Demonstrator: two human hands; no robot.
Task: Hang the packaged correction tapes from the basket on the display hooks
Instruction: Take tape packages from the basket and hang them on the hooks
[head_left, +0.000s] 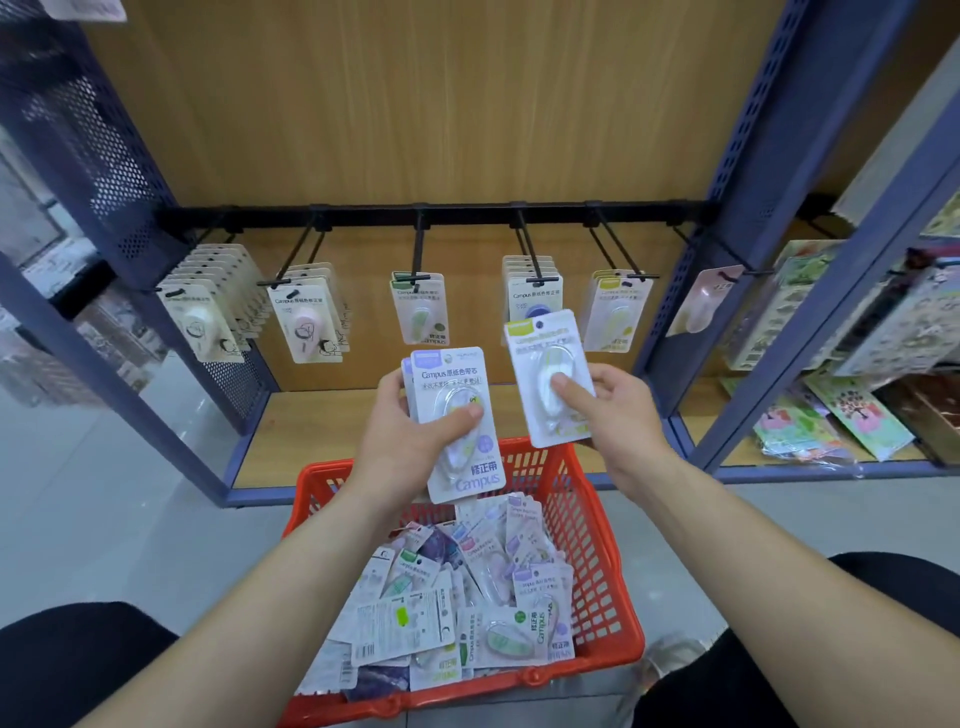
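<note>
So our left hand (410, 434) is gripping a small stack of correction tape packs (451, 385) mid-frame, while our right hand (615, 413) pinches a single pack (540, 344) just beside it, thumb on the blister. Both are above the red basket (589, 519) at lower centre, piled with loose packs (467, 587), and the partly stocked display hooks (420, 249) sit higher up.

Grey floor (104, 493) carries red basket (597, 525) (piled with loose packaged correction tapes (467, 597)) and blue shelf unit (769, 156). Black rail (467, 214) hooks (530, 254) hold hanging packs (306, 317).
</note>
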